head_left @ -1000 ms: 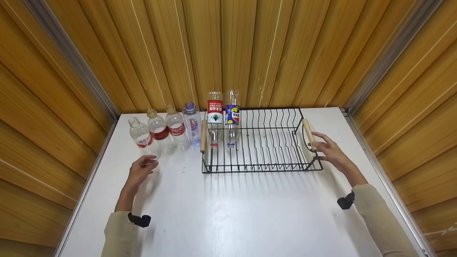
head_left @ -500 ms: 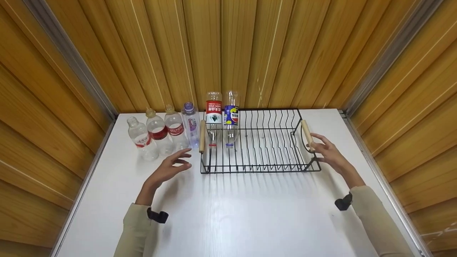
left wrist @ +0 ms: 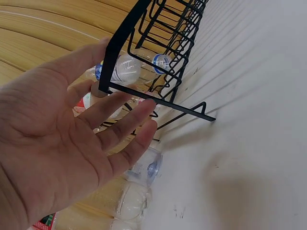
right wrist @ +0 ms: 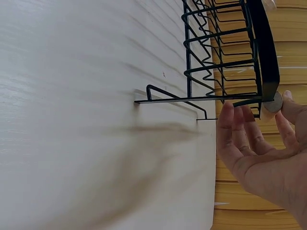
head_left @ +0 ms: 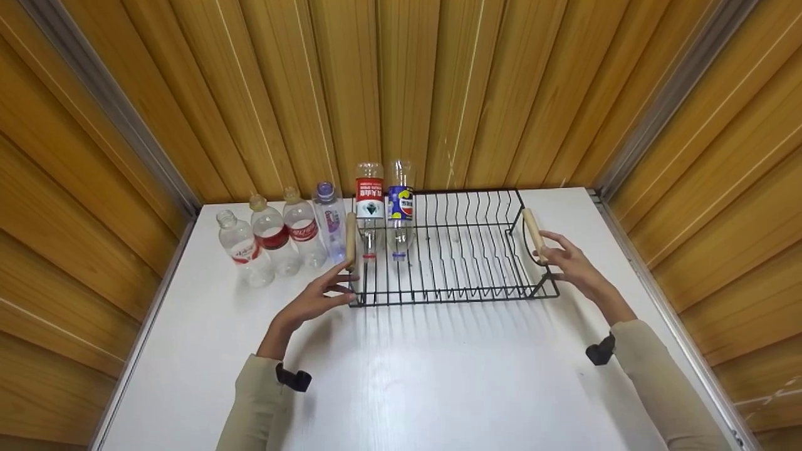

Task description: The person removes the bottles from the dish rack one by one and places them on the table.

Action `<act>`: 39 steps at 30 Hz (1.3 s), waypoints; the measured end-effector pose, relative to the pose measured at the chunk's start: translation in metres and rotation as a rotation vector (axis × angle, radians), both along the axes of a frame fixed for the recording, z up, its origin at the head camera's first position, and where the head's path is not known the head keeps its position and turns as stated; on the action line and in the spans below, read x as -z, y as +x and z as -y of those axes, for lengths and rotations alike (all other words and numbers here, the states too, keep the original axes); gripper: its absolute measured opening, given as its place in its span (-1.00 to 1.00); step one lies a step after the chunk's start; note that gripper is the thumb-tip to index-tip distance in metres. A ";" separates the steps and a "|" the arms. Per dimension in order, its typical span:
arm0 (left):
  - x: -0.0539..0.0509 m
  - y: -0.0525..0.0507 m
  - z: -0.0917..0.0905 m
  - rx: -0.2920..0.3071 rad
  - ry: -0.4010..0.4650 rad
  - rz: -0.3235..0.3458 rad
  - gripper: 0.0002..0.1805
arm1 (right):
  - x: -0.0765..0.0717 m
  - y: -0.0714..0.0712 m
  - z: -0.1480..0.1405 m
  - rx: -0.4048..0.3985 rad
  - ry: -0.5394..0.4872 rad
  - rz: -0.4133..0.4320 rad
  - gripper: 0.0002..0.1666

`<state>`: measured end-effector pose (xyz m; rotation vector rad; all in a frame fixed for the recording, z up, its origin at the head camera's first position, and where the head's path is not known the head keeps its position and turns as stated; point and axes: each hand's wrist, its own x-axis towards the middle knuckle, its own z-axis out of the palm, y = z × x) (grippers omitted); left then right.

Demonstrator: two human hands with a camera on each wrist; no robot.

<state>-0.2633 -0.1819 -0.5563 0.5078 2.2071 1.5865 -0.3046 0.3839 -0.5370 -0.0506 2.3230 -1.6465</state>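
Wood-panel walls [head_left: 413, 81] are boxing in your whole setup on three sides, with your white table [head_left: 413, 382] sitting between them. Your black wire rack [head_left: 451, 302] is standing toward the back of it, and your light sleeves [head_left: 655, 373] are showing at the bottom on both sides. Two bottles are lying tilted in the left end of the rack, necks toward you: a red-and-white-labelled one [head_left: 369, 200] and a blue-labelled one [head_left: 401, 203] just beside it. Left of the rack you're keeping four more upright in a slanting row: a purplish bottle [head_left: 330, 222] closest, two clear red-labelled bottles [head_left: 274, 238] next, then a bottle with a white-and-red label [head_left: 244, 250] at the far left. As for your hands, your left hand [head_left: 316, 299] is touching the near end of the left wooden handle [head_left: 351, 238], fingers lying loose and mostly straight by the rack's end frame, while your right hand [head_left: 579, 269] is grasping the near end of the right wooden handle [head_left: 534, 233] between thumb and fingers. Smallest bits: a red cap [head_left: 369, 257] and a blue cap [head_left: 399, 256] are finishing off the racked bottles
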 end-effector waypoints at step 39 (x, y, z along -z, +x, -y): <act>-0.002 0.001 -0.006 -0.016 0.020 0.162 -0.03 | -0.068 -0.026 0.020 -0.036 0.265 -0.132 -0.32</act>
